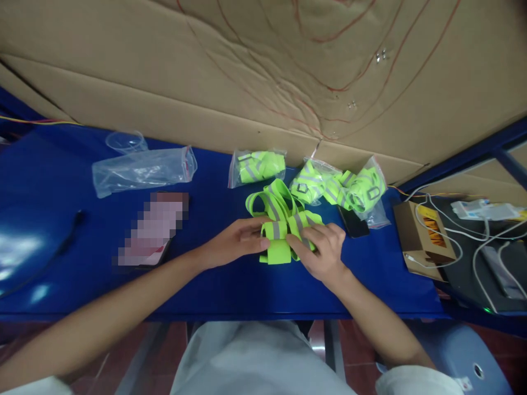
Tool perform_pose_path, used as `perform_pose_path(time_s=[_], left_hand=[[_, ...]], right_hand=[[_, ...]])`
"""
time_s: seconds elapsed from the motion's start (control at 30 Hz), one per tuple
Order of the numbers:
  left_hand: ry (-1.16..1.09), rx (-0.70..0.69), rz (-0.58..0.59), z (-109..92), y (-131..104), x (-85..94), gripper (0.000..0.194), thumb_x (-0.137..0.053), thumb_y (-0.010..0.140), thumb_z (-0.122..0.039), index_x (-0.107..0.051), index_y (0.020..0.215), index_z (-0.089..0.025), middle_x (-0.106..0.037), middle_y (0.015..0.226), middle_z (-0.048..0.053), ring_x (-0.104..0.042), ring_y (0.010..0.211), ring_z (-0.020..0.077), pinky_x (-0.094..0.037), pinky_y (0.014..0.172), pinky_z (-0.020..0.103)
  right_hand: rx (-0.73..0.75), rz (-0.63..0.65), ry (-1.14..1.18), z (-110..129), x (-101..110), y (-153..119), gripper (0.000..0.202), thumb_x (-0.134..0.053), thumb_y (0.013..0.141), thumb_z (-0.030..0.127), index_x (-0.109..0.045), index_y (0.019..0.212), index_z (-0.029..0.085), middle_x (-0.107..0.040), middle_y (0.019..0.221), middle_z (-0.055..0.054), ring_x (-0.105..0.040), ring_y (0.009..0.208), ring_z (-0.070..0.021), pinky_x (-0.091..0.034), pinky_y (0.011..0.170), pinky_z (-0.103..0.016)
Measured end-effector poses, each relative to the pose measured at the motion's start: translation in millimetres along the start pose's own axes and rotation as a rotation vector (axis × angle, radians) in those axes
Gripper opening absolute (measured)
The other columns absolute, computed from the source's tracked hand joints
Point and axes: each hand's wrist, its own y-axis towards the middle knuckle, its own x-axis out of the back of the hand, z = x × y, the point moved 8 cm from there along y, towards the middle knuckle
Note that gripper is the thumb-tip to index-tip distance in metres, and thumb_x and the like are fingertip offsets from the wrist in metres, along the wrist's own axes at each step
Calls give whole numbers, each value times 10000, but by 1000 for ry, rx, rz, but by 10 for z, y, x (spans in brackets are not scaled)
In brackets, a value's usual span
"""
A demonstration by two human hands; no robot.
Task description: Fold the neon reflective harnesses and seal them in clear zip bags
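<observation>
A neon yellow-green reflective strap [279, 251] with grey stripes lies partly folded in front of me, its loops [275, 200] standing up toward the back. My left hand [241, 238] grips its left edge between thumb and fingers. From the right, my right hand [323, 247] holds the folded bands with curled fingers. Just behind are more straps in clear zip bags: one bagged strap [261, 166] at the left, another bagged strap [308, 182] in the middle, and a bagged strap [366, 189] at the right.
On the blue table [222, 291] at the left lie an empty clear bag [142, 171] and a pixelated phone-like object [152, 230], with a black cable [61, 247] beyond. A black phone [354, 222] lies right of my hands. A cardboard box [426, 236] and white cables stand farther right. Cardboard [206, 99] walls the back.
</observation>
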Motion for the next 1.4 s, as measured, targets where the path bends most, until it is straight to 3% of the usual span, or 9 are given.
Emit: perform_pose_path(time_s=[0.2, 0.4, 0.5, 0.7, 0.9, 1.0, 1.1, 1.27, 1.4], left_hand=[[177, -150, -53, -179, -96, 95, 294, -697, 969, -340, -694, 1228, -201, -691, 1150, 55, -688, 994, 163, -557, 796, 233], [884, -471, -204, -435, -252, 7, 321, -639, 986, -195, -598, 1304, -172, -711, 1142, 77, -659, 1038, 189, -542, 909, 301], [1034, -619, -220, -481, -331, -82, 339, -612, 972, -117, -581, 1304, -178, -724, 1134, 74, -638, 1065, 203, -537, 949, 323], [795, -626, -357, -492, -337, 82, 346, -627, 943, -64, -576, 1254, -205, -694, 1176, 81, -672, 1122, 207, -548, 989, 343], [101, -532, -410, -459, -246, 363, 255, -716, 920, -132, -527, 1057, -237, -697, 1105, 8, -727, 1110, 208, -585, 976, 370], [-244, -370, -463, -346, -181, 532, 381, -830, 824, -181, -553, 1071, -266, -694, 1037, -32, -716, 892, 151, -584, 765, 272], [-434, -226, -506, -241, -145, 606, 493, -905, 699, -159, -604, 1070, -279, -681, 977, -43, -663, 784, 128, -552, 659, 230], [-453, -65, -450, -162, -101, 517, 339, -826, 827, -387, -686, 1102, -246, -681, 1022, 26, -650, 846, 168, -556, 683, 268], [-5, -127, -437, -300, -126, 555, 309, -826, 834, -460, -698, 1023, -250, -668, 1017, 27, -632, 931, 200, -524, 793, 306]], right_hand=[[-3, 135, 122, -117, -180, -36, 285, -669, 972, 266, -671, 1255, 292, -654, 1173, -68, -624, 1103, -224, -454, 938, -390], [-10, 191, 274, -126, -171, -9, 614, -692, 884, 691, -602, 1344, 295, -575, 1354, -120, -562, 1328, -351, -421, 1141, -582], [-43, 209, 307, -117, -182, 10, 666, -666, 925, 651, -534, 1433, 240, -609, 1345, -158, -600, 1294, -348, -486, 1084, -558], [-141, 237, 318, -225, -191, 17, 408, -710, 937, 155, -608, 1325, 229, -687, 1149, -103, -670, 1088, -251, -561, 938, -409], [-342, 310, 113, -626, -220, -72, 259, -692, 973, 261, -652, 1227, 234, -720, 1141, -85, -679, 1089, -271, -486, 909, -427], [-373, 496, 115, -730, -375, -185, 253, -686, 987, 303, -662, 1223, 216, -729, 1136, -81, -687, 1106, -278, -460, 895, -419], [-388, 506, 124, -748, -401, -212, 194, -689, 983, 302, -687, 1153, 208, -732, 1128, -81, -692, 1114, -277, -449, 902, -414], [-469, 283, 171, -783, -215, -118, 117, -667, 1000, 322, -712, 1065, 236, -769, 1103, -55, -720, 1083, -245, -451, 961, -416], [-607, 47, 200, -966, 13, -116, 128, -714, 961, 349, -714, 1012, 232, -783, 994, -44, -736, 978, -238, -516, 922, -399]])
